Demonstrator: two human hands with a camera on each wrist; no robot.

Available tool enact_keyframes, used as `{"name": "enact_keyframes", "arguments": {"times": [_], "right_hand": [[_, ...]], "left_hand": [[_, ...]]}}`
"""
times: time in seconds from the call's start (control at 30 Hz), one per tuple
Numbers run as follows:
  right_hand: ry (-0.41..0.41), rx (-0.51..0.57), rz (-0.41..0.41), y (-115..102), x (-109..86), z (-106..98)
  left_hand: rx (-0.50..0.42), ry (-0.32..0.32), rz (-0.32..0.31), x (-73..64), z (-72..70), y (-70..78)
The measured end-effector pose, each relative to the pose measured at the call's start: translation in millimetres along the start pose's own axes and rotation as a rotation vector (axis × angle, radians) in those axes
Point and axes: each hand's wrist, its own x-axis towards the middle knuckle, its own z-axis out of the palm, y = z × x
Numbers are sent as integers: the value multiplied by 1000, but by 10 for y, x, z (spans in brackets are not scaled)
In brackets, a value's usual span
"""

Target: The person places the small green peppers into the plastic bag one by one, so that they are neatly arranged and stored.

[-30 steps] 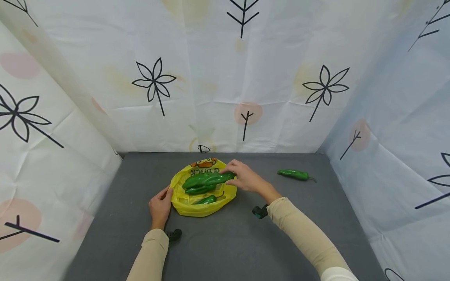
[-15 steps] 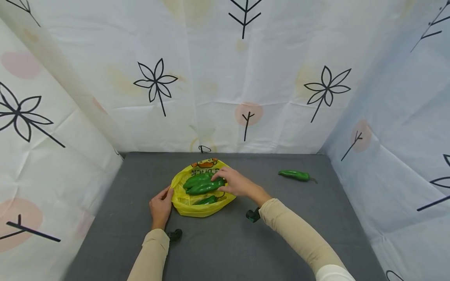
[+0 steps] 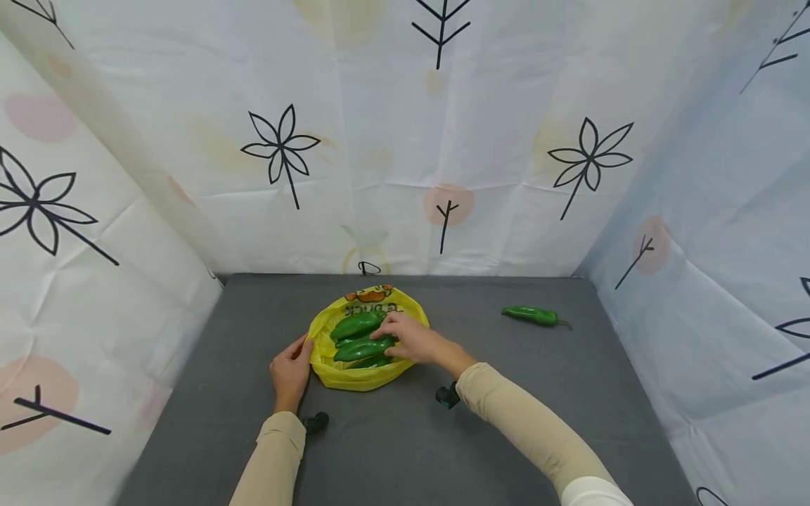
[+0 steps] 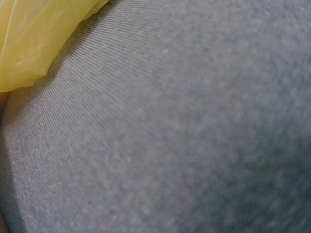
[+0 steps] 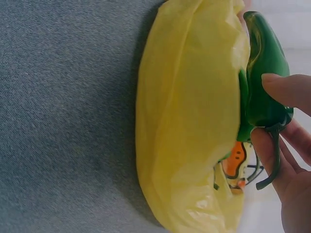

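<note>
A yellow plastic bag (image 3: 351,379) with a printed duck stands with its mouth open, and several green peppers lie inside. My left hand (image 3: 290,372) pinches the bag's left rim between thumb and fingers. In the left wrist view only a corner of the bag (image 4: 34,43) shows, with a sliver of the hand at the edge. Over the bag's mouth, my right hand (image 3: 418,342) holds a green pepper (image 3: 359,349) near its stem end. The right wrist view shows the thumb and fingers around this pepper (image 5: 265,63), its curved stem hanging between the fingers.
Another green pepper (image 3: 534,315) lies on the dark grey tabletop (image 3: 405,443), to the right of the bag. White cloth printed with plants (image 3: 380,161) hangs behind the table and on both sides.
My right hand has moved left and a little toward me, carrying the pepper lower over the bag's front part. The left hand keeps its hold on the rim.
</note>
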Motion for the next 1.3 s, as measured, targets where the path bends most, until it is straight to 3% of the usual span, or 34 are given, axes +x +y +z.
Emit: {"name": "enact_keyframes", "arguments": {"times": [0.23, 0.7, 1.3], "right_hand": [[-24, 22, 27, 22, 15, 96], [26, 48, 18, 83, 72, 230], [65, 94, 90, 77, 59, 181]], "left_hand": [[-4, -7, -6, -15, -2, -3], [1, -10, -4, -21, -8, 39], [0, -3, 6, -21, -6, 44]]}}
